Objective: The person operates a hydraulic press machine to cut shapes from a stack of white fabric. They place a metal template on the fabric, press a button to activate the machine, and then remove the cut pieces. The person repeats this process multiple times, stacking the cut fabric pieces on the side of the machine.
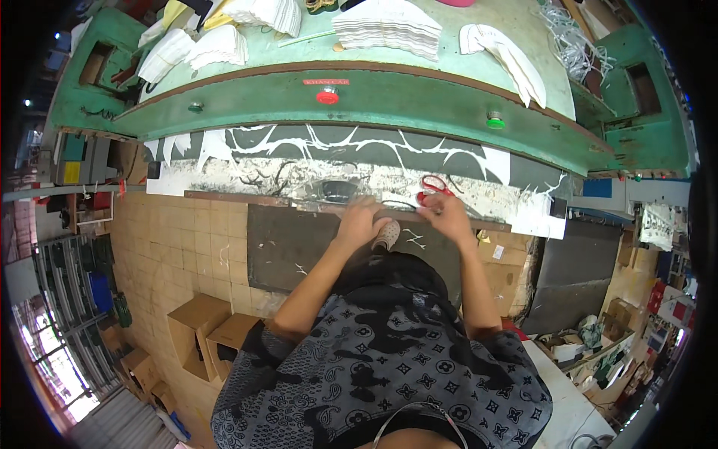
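My left hand (362,221) rests at the near edge of the work ledge, fingers bent together over something I cannot make out. A dark oval piece (334,191) lies just beyond it. To the right, my right hand (449,219) has its thumb and fingers pinched at the ledge, around something too small to name. A thin black curved strip (400,203) lies between the hands. Red-handled scissors (434,184) lie beside the right fingertips, partly hidden by them.
Beyond the ledge (262,179), covered with white scraps and a cut-out sheet (299,138), runs a green machine beam (419,101) with a red button (327,95) and a green button (495,120). Stacked white pieces (387,34) lie behind. Cardboard boxes (198,318) stand at lower left.
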Demonstrator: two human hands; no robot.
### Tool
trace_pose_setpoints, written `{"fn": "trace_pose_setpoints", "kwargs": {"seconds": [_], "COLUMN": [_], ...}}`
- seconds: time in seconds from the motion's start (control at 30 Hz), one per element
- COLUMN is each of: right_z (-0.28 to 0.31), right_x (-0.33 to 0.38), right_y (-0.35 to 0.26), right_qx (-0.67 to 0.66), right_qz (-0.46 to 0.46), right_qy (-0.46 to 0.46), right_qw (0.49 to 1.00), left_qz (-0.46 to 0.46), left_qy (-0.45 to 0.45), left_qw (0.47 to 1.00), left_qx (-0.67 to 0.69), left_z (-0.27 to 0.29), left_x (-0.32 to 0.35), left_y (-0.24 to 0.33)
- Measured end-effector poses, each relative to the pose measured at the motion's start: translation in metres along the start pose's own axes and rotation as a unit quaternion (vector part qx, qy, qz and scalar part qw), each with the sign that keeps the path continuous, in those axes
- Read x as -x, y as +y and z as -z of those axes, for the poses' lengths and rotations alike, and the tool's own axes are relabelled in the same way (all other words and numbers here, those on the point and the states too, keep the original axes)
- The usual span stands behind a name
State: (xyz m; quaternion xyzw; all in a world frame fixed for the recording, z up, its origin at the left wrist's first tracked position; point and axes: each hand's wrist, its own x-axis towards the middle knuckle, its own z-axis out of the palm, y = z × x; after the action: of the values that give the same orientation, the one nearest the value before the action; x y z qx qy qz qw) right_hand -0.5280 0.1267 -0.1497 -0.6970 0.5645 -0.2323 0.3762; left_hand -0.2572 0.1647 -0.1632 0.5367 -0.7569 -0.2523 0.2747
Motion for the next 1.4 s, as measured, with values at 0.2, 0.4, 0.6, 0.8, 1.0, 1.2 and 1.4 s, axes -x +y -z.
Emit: {"fn": "trace_pose_setpoints", "kwargs": {"seconds": [0.2,0.4,0.6,0.8,1.0,1.2,1.4], "right_z": [-0.024,-0.022,-0.026,-0.021,0.048,0.042,0.020], "right_x": [0.038,0.046,0.028,0.024,-0.011,-0.148,-0.186], "right_y": [-0.009,-0.006,0.011,0.012,-0.002,-0.048,-0.009], "right_qx": [0.071,0.086,0.087,0.067,0.032,0.108,0.159], "right_qz": [0.037,-0.004,-0.014,0.016,-0.057,0.163,0.141], "right_qy": [0.064,0.068,0.088,0.086,-0.149,0.140,0.056], "right_qw": [0.995,0.994,0.992,0.994,0.987,0.971,0.976], "left_qz": [-0.013,0.005,0.040,0.015,0.056,0.030,0.034], "left_qy": [0.002,-0.012,-0.006,-0.006,-0.217,0.062,0.028], "left_qw": [1.000,0.998,0.998,0.999,0.975,0.990,0.990], "left_qx": [-0.017,-0.060,-0.050,-0.036,0.007,-0.125,-0.135], "left_z": [-0.005,-0.007,-0.010,-0.010,0.040,0.008,-0.009], "left_x": [0.006,0.008,-0.005,-0.011,-0.072,-0.175,-0.173], "left_y": [-0.008,0.003,0.004,-0.004,0.006,-0.060,-0.083]}}
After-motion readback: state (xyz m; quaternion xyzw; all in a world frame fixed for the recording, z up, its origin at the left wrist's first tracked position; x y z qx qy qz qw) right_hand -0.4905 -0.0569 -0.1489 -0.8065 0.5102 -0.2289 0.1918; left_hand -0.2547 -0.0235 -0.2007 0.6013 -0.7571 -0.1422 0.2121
